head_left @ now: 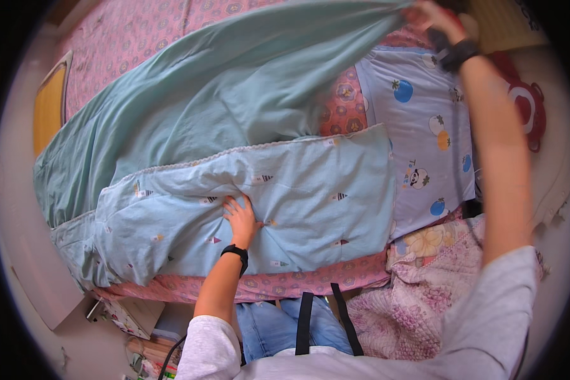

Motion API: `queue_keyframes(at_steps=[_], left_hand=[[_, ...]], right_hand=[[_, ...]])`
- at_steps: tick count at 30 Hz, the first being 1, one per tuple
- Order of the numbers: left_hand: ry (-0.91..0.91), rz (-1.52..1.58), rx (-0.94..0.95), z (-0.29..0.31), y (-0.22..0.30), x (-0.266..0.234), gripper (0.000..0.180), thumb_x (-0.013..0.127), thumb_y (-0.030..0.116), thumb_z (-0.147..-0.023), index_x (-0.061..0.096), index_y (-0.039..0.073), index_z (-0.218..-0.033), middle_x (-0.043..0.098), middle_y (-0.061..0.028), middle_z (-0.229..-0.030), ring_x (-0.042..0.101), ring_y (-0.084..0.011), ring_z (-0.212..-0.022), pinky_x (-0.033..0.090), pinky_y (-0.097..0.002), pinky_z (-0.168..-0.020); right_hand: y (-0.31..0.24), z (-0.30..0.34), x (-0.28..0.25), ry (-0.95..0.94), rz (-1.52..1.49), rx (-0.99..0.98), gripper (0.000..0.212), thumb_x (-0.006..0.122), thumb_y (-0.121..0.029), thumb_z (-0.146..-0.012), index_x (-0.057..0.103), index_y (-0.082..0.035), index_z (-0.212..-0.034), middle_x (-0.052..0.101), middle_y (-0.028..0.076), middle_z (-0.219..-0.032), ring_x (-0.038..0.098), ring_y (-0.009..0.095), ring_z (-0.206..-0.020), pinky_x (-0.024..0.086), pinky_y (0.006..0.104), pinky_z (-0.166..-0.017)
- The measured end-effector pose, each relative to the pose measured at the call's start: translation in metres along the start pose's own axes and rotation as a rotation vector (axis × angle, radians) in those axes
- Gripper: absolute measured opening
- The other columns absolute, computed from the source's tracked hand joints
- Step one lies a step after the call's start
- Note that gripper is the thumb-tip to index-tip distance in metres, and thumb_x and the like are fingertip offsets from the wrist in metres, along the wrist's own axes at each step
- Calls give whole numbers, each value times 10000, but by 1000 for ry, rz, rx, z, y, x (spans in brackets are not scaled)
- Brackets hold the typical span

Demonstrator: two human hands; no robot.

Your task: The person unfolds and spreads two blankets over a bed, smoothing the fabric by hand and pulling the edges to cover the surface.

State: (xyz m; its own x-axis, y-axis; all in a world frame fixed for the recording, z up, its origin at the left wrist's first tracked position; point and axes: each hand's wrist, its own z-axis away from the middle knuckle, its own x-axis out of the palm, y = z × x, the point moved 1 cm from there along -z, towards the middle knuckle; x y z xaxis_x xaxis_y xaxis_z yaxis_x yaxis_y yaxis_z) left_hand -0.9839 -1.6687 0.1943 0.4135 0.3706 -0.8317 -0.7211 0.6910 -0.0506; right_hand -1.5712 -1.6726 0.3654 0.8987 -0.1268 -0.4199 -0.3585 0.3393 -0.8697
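Note:
A light blue quilt [190, 114] lies across a bed with a pink patterned sheet [133, 31]. Its folded-over part [310, 196] shows a paler blue side with small printed shapes and a lace edge. My left hand [239, 215] presses flat on that folded part, fingers spread, holding nothing. My right hand [434, 19] is raised at the top right and grips a corner of the quilt, pulling it up off the bed. Both wrists wear black bands.
A pale blue pillow [424, 126] printed with fruit and pandas lies on the right. A pink floral blanket [418, 291] is bunched at the lower right. A red and white soft toy [525, 101] sits at the far right. A yellow-fronted bedside cabinet [47, 107] stands left.

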Motion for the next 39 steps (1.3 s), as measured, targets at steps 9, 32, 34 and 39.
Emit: queue_keyframes(at_steps=[9, 32, 34, 39], left_hand=[[29, -204, 32, -5, 4, 10, 921, 610, 462, -451, 190, 37, -1152, 241, -332, -1068, 322, -440, -938, 370, -459, -632], [-32, 116, 171, 16, 10, -14, 864, 620, 420, -476, 182, 61, -1128, 236, -296, -1052, 328, -412, -929, 372, -400, -696], [-237, 196, 337, 31, 8, -25, 642, 517, 456, -603, 382, 0, -1035, 407, -242, -966, 418, -325, -889, 361, -317, -737], [-629, 1223, 318, 142, 76, -60, 625, 412, 497, -679, 351, 5, -1060, 458, -136, -963, 448, -224, -876, 345, -296, -751]], right_hand=[[37, -31, 15, 676, -252, 82, 137, 443, -92, -697, 488, -51, -819, 500, 27, -738, 464, 112, -670, 389, 241, -555], [131, 411, 396, 943, -286, 721, 564, 599, -248, -610, 343, 40, -1022, 420, 165, -995, 425, 218, -899, 327, 285, -760], [94, 396, 400, 846, -493, 723, 478, 582, -226, -632, 388, 22, -991, 446, 153, -976, 448, 212, -878, 351, 281, -733], [-66, 359, 429, 459, 265, -51, 262, 520, -167, -646, 479, -25, -863, 510, 150, -709, 490, 298, -688, 393, 304, -615]])
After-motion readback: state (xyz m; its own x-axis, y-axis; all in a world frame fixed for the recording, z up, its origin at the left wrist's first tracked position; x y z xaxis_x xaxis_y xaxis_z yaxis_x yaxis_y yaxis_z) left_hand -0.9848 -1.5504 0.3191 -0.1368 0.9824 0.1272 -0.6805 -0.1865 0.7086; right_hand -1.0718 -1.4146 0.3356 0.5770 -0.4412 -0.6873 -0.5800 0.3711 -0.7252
